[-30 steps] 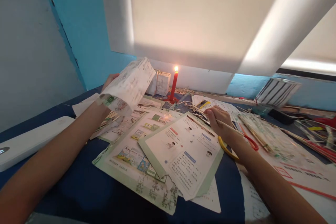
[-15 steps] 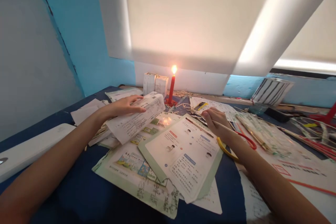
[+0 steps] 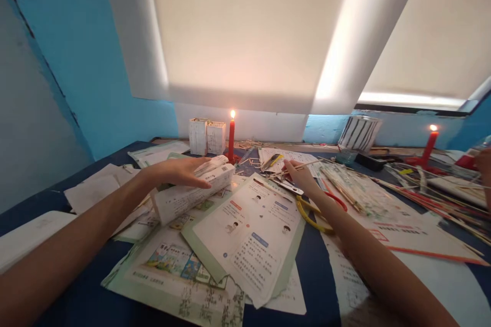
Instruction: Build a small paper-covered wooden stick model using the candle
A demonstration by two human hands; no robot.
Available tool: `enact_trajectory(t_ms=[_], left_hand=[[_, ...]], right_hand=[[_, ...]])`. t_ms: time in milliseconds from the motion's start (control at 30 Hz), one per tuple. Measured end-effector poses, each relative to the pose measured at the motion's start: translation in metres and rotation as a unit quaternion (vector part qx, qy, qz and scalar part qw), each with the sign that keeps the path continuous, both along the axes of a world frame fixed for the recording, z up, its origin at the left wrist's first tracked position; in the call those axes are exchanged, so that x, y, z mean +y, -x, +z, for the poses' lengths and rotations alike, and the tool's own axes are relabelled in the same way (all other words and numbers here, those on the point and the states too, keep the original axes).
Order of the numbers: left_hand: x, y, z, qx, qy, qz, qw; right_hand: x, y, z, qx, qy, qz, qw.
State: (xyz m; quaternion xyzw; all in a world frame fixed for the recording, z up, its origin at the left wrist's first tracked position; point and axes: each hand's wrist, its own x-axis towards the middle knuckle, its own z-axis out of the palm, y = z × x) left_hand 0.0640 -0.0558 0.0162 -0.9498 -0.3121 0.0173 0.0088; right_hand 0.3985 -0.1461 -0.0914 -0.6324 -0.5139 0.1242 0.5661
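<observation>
My left hand (image 3: 179,171) is closed over a folded printed paper (image 3: 190,196), its thumb lying along the near side and its fingers partly hidden behind the top. My right hand (image 3: 301,178) pinches a thin wooden stick (image 3: 311,163) above a clutter of sticks. Scissors with yellow and red handles (image 3: 310,217) lie beside and partly under the right wrist. Between the hands rests a printed page with a green border (image 3: 245,230), on top of another printed sheet (image 3: 169,281). A yellow-and-black cutter (image 3: 273,161) lies beyond the right hand.
A lit red candle (image 3: 231,140) stands behind the folded paper, near two white boxes (image 3: 198,137). Another lit candle (image 3: 429,148) is at the right. Plastic-wrapped sticks (image 3: 345,189) lie right of my hand. Another person's hand (image 3: 485,166) shows at the right edge.
The view has turned right, bringing the second candle and another person's hand into sight. The folded paper now looks more tightly folded under my left hand. My right hand stays among the sticks.
</observation>
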Motion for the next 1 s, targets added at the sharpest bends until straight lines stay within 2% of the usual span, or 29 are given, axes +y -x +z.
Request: enact_trajectory(t_ms=[67,133,200,233,300,367,467,567,633,767,867,1000], left_hand=[[-0.006,-0.001,-0.006,-0.012,-0.027,-0.004,1.0],[-0.021,-0.003,-0.014,-0.044,-0.099,-0.023,0.994],[-0.041,-0.006,-0.023,-0.08,-0.167,-0.071,0.98],[-0.052,-0.007,-0.029,-0.09,-0.177,-0.1,0.975],[-0.069,-0.011,-0.043,-0.091,-0.156,-0.151,0.972],[-0.077,-0.014,-0.059,-0.065,-0.094,-0.174,0.978],[-0.074,-0.016,-0.084,-0.028,0.0,-0.149,0.988],[-0.068,-0.015,-0.096,0.013,0.066,-0.102,0.993],[-0.069,-0.013,-0.092,0.032,0.08,-0.09,0.992],[-0.08,-0.008,-0.069,0.044,0.083,-0.036,0.995],[-0.085,-0.002,-0.055,0.033,0.1,0.005,0.994],[-0.083,0.005,-0.052,0.044,0.071,0.007,0.996]], right_hand=[[0.0,-0.002,-0.002,-0.003,0.009,0.003,1.0],[0.0,-0.003,-0.003,-0.009,0.015,0.005,1.0],[0.001,-0.005,-0.002,-0.02,0.016,-0.001,1.0],[0.001,-0.006,-0.002,-0.028,0.013,-0.007,0.999],[0.0,-0.007,0.0,-0.049,0.002,-0.016,0.999],[-0.001,-0.007,0.001,-0.078,-0.007,-0.013,0.997],[-0.006,-0.005,0.003,-0.141,0.001,0.029,0.99],[-0.01,-0.002,0.007,-0.2,0.016,0.062,0.978],[-0.012,-0.002,0.01,-0.223,0.008,0.055,0.973],[-0.015,-0.001,0.013,-0.235,-0.013,0.047,0.971],[-0.018,0.008,0.013,-0.232,-0.012,0.09,0.969],[-0.022,0.025,0.014,-0.225,-0.017,0.139,0.964]])
